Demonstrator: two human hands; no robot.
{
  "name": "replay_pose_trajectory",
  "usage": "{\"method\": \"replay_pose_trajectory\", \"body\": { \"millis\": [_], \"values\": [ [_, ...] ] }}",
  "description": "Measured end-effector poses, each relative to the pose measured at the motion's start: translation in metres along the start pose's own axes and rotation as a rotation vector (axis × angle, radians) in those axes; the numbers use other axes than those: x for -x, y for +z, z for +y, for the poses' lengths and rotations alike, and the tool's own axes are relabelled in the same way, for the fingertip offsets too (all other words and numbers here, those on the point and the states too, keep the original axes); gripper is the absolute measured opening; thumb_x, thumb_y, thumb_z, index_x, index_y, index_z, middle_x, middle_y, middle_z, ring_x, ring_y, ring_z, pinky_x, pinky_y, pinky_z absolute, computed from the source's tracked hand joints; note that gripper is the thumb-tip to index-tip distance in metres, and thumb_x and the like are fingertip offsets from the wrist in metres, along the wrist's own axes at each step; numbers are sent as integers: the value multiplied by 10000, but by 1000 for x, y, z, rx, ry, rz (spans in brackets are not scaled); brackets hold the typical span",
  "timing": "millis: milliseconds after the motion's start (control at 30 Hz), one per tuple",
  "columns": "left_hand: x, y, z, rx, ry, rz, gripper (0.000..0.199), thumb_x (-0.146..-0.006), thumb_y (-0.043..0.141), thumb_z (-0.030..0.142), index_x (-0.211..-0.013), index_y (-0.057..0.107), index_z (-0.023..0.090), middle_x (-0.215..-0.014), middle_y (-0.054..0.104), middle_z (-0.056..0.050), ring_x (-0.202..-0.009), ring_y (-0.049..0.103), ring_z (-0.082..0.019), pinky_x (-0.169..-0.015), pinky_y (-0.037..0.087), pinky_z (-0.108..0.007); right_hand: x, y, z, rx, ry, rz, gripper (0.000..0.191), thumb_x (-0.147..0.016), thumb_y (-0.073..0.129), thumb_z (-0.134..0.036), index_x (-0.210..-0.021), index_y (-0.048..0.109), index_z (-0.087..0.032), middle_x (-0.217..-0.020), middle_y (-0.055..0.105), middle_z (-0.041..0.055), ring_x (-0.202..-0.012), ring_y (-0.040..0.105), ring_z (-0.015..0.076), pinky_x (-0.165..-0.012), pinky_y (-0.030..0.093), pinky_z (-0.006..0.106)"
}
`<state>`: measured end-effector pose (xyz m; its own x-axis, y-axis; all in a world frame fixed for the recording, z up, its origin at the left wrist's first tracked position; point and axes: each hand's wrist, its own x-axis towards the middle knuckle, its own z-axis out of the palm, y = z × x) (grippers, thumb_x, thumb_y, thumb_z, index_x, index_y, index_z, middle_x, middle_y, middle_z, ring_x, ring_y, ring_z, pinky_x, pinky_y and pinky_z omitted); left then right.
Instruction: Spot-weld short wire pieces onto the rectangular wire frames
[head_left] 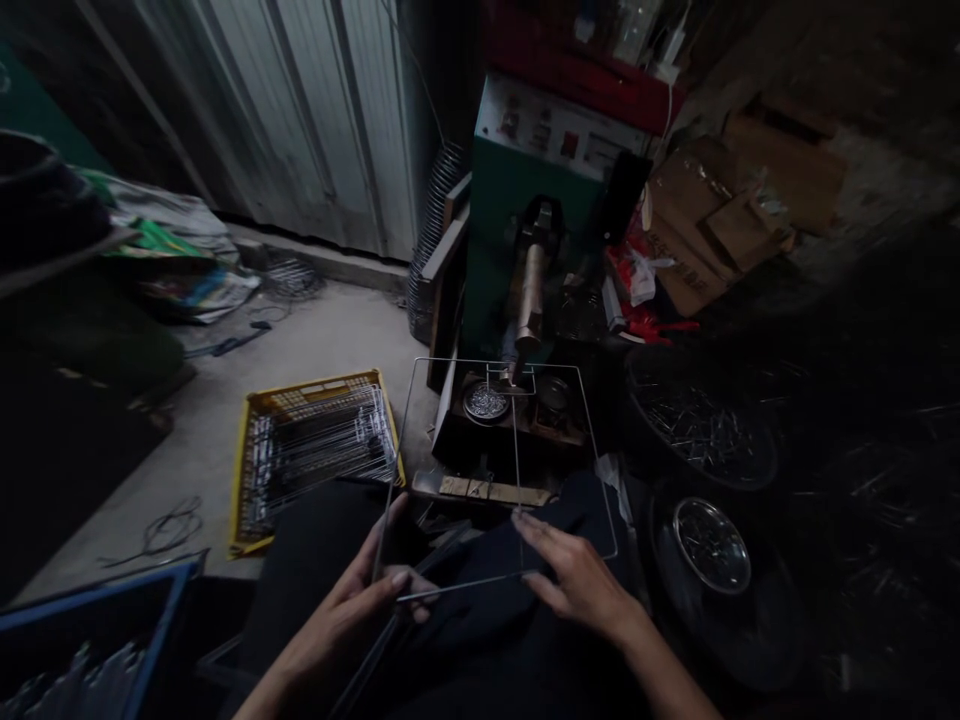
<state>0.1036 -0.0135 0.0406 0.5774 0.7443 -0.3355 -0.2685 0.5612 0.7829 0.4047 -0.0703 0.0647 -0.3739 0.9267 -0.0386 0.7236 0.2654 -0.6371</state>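
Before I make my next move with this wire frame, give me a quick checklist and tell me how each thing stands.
- Left hand on the wire frame: ok, at its near left corner.
- Right hand on the frame: ok, near the lower end of the middle wire.
- Fingers away from the tip of the machine arm: ok, both hands are at the near side.
- Wire touching that tip: cannot tell, too dark and small.
- Machine switched on: cannot tell.
- Small metal pieces nearby: ok, in a round dish beside the tip.

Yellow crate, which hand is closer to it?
Left. The left hand is just right of the yellow crate, toward the person; the right hand is farther off to the right.
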Motion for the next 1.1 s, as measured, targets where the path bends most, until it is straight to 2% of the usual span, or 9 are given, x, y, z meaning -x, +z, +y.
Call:
{"method": "replay_pose_trajectory", "body": {
  "millis": [167,367,567,700,833,1000,1100],
  "values": [
    [-9,-2,3,-34,36,-11,873,-922,573,307,-1538,-46,310,-809,740,-90,-703,663,-228,-710,481,-329,-8,-3,5,20,-8,17,737,-855,606,-150,-1529,315,-206,-1533,396,72,-1408,388,202,-1158,367,370],
    [-16,-3,8,-47,13,25,856,-923,575,318,-1540,-19,335,-813,745,-73,-716,670,-235,-737,487,-342,-15,-6,10,43,-22,28,750,-850,620,-139,-1530,311,-217,-1526,407,74,-1393,413,206,-1147,385,372],
    [-18,-7,4,-38,6,4,887,-916,588,299,-1545,-36,305,-800,747,-75,-686,679,-227,-740,499,-344,-14,-8,7,47,-12,38,754,-880,609,-163,-1543,265,-262,-1538,388,51,-1391,414,206,-1126,417,371],
    [-24,-12,6,-14,16,-6,945,-904,609,275,-1541,-89,302,-799,746,-77,-712,695,-246,-717,532,-360,-18,-5,8,62,-4,85,709,-893,628,-222,-1526,312,-284,-1499,454,39,-1351,472,202,-1095,454,349],
    [-61,-19,29,-41,67,-29,1004,-847,684,238,-1548,-31,314,-794,749,-67,-731,723,-261,-691,565,-341,-48,-19,21,151,9,168,616,-911,627,-292,-1484,401,-288,-1424,547,26,-1280,552,189,-1063,475,315],
    [-134,-31,75,-90,213,-96,1026,-806,717,179,-1554,23,284,-714,734,-19,-714,741,-252,-645,587,-309,-111,-62,55,306,96,288,589,-853,702,-421,-1396,515,-288,-1328,631,39,-1206,611,236,-1019,498,359],
    [-171,-39,98,-84,263,-136,977,-811,693,144,-1555,69,256,-731,751,-28,-743,750,-247,-675,599,-309,-142,-85,73,322,99,348,549,-843,716,-407,-1351,553,-278,-1289,657,46,-1169,633,238,-980,513,352]
  ]
}}
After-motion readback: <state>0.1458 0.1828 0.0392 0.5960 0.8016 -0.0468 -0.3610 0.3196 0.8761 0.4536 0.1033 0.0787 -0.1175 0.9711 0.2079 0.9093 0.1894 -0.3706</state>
